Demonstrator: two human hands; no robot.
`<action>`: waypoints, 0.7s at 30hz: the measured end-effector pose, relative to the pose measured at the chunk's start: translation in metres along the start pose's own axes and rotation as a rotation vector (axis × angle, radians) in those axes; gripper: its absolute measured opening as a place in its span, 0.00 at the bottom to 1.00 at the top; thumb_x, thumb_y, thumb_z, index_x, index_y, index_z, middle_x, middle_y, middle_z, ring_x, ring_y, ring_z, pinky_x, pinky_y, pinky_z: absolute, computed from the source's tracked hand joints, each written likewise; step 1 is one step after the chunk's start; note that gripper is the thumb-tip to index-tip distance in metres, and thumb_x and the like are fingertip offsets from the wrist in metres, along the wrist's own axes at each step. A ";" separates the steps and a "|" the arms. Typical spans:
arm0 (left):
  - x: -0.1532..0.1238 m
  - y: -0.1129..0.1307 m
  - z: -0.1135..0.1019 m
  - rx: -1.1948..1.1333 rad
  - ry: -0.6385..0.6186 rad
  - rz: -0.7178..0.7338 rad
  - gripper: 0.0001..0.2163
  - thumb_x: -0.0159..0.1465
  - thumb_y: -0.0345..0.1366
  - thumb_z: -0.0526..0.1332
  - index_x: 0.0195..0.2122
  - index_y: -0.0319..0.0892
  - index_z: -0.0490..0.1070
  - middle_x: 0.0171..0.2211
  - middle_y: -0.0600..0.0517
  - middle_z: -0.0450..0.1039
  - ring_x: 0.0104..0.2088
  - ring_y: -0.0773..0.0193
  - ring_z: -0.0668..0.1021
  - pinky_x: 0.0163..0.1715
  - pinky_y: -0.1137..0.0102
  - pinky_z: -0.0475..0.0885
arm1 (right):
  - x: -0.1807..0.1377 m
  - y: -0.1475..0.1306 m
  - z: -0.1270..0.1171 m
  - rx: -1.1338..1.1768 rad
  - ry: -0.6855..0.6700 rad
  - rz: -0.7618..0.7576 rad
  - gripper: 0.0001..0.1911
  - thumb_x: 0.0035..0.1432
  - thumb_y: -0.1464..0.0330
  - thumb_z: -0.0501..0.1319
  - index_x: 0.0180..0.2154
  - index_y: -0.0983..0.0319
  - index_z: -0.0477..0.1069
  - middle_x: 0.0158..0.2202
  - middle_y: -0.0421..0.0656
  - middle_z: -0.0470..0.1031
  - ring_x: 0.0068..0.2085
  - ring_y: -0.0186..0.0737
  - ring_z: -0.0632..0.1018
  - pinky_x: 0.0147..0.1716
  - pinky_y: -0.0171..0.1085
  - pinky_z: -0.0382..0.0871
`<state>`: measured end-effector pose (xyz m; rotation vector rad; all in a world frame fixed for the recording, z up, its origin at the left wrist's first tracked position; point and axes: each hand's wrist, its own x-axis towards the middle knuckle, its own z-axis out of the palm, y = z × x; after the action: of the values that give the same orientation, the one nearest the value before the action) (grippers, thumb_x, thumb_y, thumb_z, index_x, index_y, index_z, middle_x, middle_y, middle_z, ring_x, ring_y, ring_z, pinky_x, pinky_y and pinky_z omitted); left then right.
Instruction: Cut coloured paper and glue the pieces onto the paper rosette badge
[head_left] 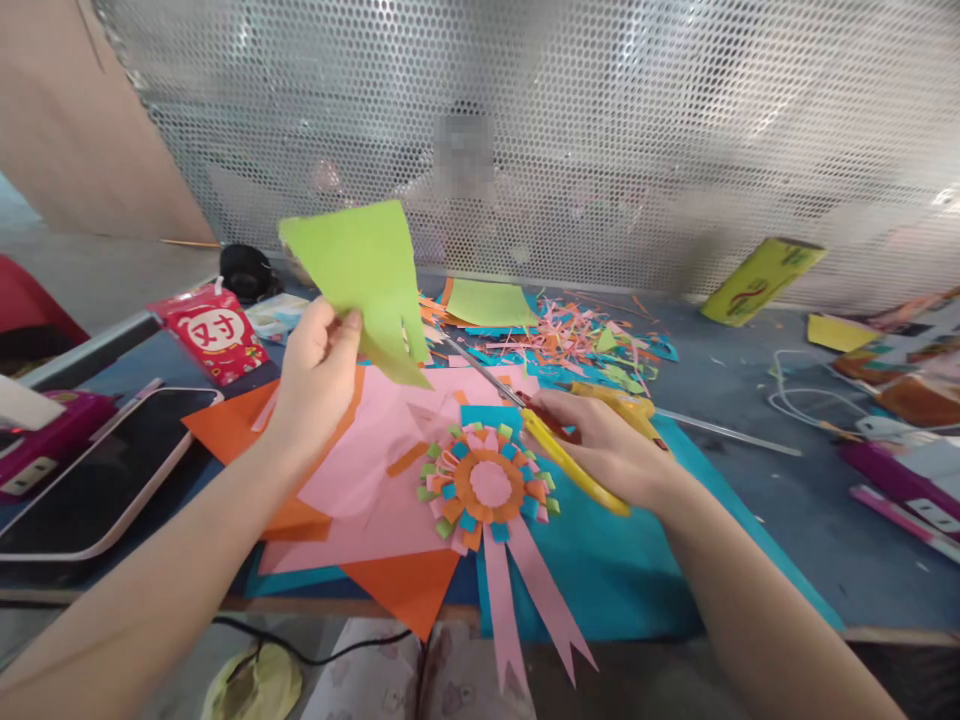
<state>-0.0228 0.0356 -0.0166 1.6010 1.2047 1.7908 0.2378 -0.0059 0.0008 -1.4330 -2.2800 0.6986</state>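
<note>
My left hand (pixel 322 365) pinches a sheet of light green paper (pixel 360 260) by its lower left side and holds it above the table. A narrow slit shows at the sheet's lower right. My right hand (pixel 600 445) grips yellow-handled scissors (pixel 566 465), whose blades point up and left, just right of the green sheet and apart from it. Below and between my hands lies a paper rosette (pixel 491 482) with a pink centre, an orange ring, looped strips of several colours and two notched pink tails. It rests on pink paper (pixel 352 450) and blue paper (pixel 622 540).
Shredded paper scraps (pixel 562 335) are heaped at the back. A yellow glue gun (pixel 619 405) lies beyond my right hand. At left are a phone (pixel 97 470) and a red packet (pixel 214 335). A yellow-green can (pixel 761 280) stands tilted before the perforated metal screen (pixel 570 130).
</note>
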 end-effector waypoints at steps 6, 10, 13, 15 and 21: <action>0.003 -0.001 -0.004 0.193 -0.008 0.070 0.07 0.61 0.39 0.57 0.39 0.43 0.65 0.36 0.48 0.73 0.38 0.57 0.76 0.38 0.63 0.70 | 0.001 0.004 0.001 -0.048 -0.020 -0.018 0.09 0.55 0.63 0.53 0.33 0.62 0.65 0.31 0.43 0.70 0.31 0.39 0.69 0.29 0.37 0.59; 0.000 0.004 -0.002 0.236 -0.025 0.076 0.07 0.61 0.39 0.58 0.38 0.44 0.65 0.31 0.51 0.71 0.32 0.61 0.75 0.32 0.67 0.69 | 0.000 0.001 0.001 -0.076 -0.045 0.000 0.11 0.55 0.63 0.53 0.35 0.63 0.67 0.33 0.44 0.71 0.33 0.41 0.70 0.30 0.37 0.59; -0.001 0.008 -0.002 0.241 -0.023 0.081 0.07 0.60 0.40 0.58 0.38 0.45 0.66 0.29 0.53 0.70 0.30 0.63 0.74 0.31 0.68 0.69 | 0.000 0.000 0.001 -0.068 -0.059 -0.009 0.12 0.56 0.63 0.53 0.37 0.64 0.67 0.35 0.45 0.72 0.34 0.42 0.71 0.32 0.38 0.60; -0.002 0.011 -0.002 0.222 -0.029 0.056 0.07 0.61 0.40 0.58 0.38 0.45 0.66 0.31 0.52 0.71 0.31 0.63 0.74 0.33 0.68 0.69 | 0.000 0.000 0.001 -0.055 -0.076 -0.012 0.13 0.56 0.63 0.54 0.38 0.64 0.67 0.35 0.46 0.72 0.35 0.42 0.71 0.32 0.38 0.60; -0.003 0.016 0.000 0.073 0.033 -0.018 0.08 0.58 0.40 0.61 0.36 0.46 0.66 0.34 0.52 0.73 0.36 0.62 0.76 0.34 0.70 0.70 | 0.000 0.001 -0.001 -0.037 -0.032 -0.029 0.11 0.55 0.62 0.55 0.36 0.63 0.68 0.35 0.46 0.73 0.35 0.42 0.71 0.32 0.38 0.61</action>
<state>-0.0187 0.0243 -0.0049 1.6013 1.3087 1.7878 0.2391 -0.0057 0.0007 -1.4119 -2.3454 0.6783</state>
